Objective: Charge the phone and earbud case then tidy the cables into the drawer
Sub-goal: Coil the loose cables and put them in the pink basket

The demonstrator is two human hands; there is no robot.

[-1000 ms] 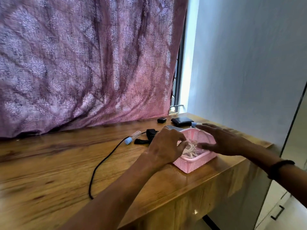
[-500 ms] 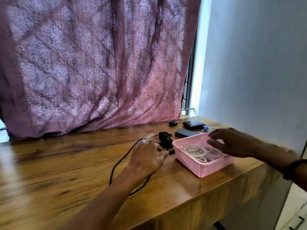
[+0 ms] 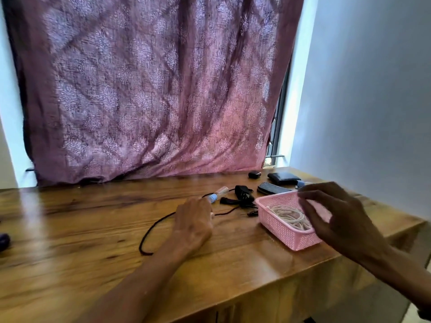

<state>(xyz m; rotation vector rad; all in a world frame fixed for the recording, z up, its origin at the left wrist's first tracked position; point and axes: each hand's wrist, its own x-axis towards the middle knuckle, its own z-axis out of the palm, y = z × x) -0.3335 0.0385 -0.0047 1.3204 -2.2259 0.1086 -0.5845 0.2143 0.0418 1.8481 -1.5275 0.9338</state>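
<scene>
A pink basket (image 3: 279,229) stands near the right front of the wooden table (image 3: 93,241), with coiled white cables (image 3: 289,215) inside. My right hand (image 3: 338,215) hovers over the basket, fingers spread, holding nothing. My left hand (image 3: 193,220) rests palm down on a black cable (image 3: 149,234) that loops across the table to a black charger adapter (image 3: 243,194). Its fingertips are hidden, so a grip cannot be judged. A dark phone (image 3: 270,188) lies behind the basket. A small black earbud case (image 3: 254,174) sits further back.
A black wallet (image 3: 283,177) lies at the back right, a small clear bottle with a blue cap (image 3: 217,194) just beyond my left hand. A purple curtain (image 3: 151,89) hangs behind the table, a pale wall (image 3: 373,101) to the right. A dark object (image 3: 3,241) shows at the left edge.
My left hand left the basket and moved left onto the black cable. My right hand lifted above the basket with fingers spread. The view swung left.
</scene>
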